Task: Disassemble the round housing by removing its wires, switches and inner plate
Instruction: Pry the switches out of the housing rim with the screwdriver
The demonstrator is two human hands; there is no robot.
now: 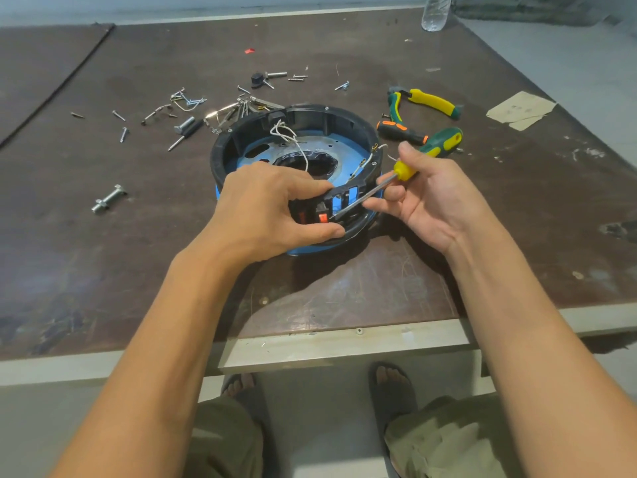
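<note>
Your left grip clasps the black round housing, blue inside, at its 6 o'clock wall beside orange switches; your right grip pinches the screwdriver

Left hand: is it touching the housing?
Touching. The head view shows the left hand gripping the housing's near wall, with the thumb just below the orange switches.

1. The light over my table is soft, even and fairly bright.
2. My left hand and right hand cast faint, blurred shadows beside a dull sheen.
3. The wide lens bends the table's edges; the far bottle looks soft.
</note>
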